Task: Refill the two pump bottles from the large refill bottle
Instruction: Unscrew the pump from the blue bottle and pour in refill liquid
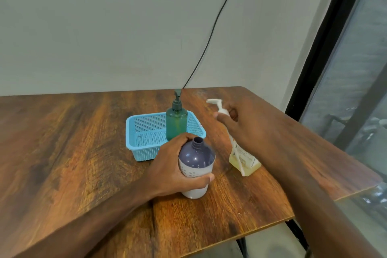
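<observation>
One blue basket (134, 123), three bottles, two hands. The green bottle (176, 123), pump on, stands in the basket's right end. Just before the basket, the left hand (169, 167) wraps its fingers round the uncapped purple bottle (195, 157), which is white below. Right of the basket, the right hand (247, 125) curls its fingers round the white pump of the tilted clear bottle (245, 159), which holds yellow liquid.

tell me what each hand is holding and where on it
The left hand grips the purple refill bottle round its body, below the open neck. The right hand holds the clear pump bottle by its pump collar at the top.
</observation>
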`<state>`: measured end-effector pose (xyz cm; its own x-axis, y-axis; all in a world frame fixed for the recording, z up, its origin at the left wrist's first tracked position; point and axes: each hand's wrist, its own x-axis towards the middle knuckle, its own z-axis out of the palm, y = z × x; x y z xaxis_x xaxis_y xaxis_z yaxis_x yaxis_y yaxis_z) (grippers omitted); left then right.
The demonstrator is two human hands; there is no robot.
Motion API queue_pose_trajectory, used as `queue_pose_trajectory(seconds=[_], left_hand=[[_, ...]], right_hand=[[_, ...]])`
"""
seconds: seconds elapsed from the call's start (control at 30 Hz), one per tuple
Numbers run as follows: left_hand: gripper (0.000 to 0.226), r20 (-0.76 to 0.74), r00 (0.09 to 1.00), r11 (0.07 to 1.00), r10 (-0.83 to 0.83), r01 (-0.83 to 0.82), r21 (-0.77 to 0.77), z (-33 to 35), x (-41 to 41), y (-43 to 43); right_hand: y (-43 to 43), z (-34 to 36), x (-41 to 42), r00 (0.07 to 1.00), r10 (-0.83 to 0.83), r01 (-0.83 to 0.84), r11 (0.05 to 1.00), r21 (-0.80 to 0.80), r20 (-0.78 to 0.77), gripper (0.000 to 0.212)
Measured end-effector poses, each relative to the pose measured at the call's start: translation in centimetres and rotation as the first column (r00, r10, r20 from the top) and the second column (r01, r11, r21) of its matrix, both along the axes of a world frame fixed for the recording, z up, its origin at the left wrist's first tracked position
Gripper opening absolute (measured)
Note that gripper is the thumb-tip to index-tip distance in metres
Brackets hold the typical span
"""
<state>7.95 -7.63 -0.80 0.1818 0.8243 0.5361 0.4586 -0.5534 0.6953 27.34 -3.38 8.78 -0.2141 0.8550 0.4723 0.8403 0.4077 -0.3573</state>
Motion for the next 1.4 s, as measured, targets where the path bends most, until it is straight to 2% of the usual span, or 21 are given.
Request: queue_pose_trajectory(seconds=[0.13,0.33,0.47,0.7,0.93,1.1,1.27,1.4], left_hand=[[0.073,0.006,1.000,1.000,0.025,-0.025,0.014,-0.1,-0.7,0.4],[0.074,-0.021,0.999,0.999,0.024,-0.023,0.047,0.1,-0.5,0.3],[0.076,-0.018,1.000,0.999,0.025,-0.024,0.043,0.0,-0.5,0.2],[0.077,-0.018,1.000,0.999,0.024,-0.023,0.039,-0.1,-0.4,0.2],[0.076,-0.001,1.000,0.999,0.028,-0.028,0.018,0.0,-0.3,0.0],[0.071,0.005,0.999,0.999,0.051,-0.051,-0.009,0.2,0.6,-0.3],[0.074,0.007,0.998,0.998,0.055,-0.054,-0.043,0.0,1.6,-0.2],[0.077,-0.007,0.999,0.997,0.054,-0.054,-0.054,-0.1,2.5,0.4]], right_hand=[[0.3,-2.4,-1.2,0.991,-0.091,0.106,0.980,-0.167,0.097,0.032],[-0.3,-4.9,-2.2,0.958,-0.117,0.186,0.949,-0.254,0.264,0.018],[-0.4,-6.4,-2.3,0.948,-0.087,0.185,0.933,-0.309,0.307,0.021],[-0.6,-7.2,-2.0,0.959,-0.091,0.175,0.936,-0.306,0.269,0.017],[-3.6,-7.3,0.3,0.990,-0.133,0.139,0.952,-0.272,0.041,0.028],[-5.0,-7.8,3.0,0.951,-0.160,0.122,0.980,-0.155,-0.264,0.013],[-4.8,-8.9,5.5,0.852,-0.200,0.234,0.972,0.010,-0.484,0.036],[-3.1,-10.0,6.0,0.791,-0.277,0.296,0.954,-0.055,-0.546,0.081]])
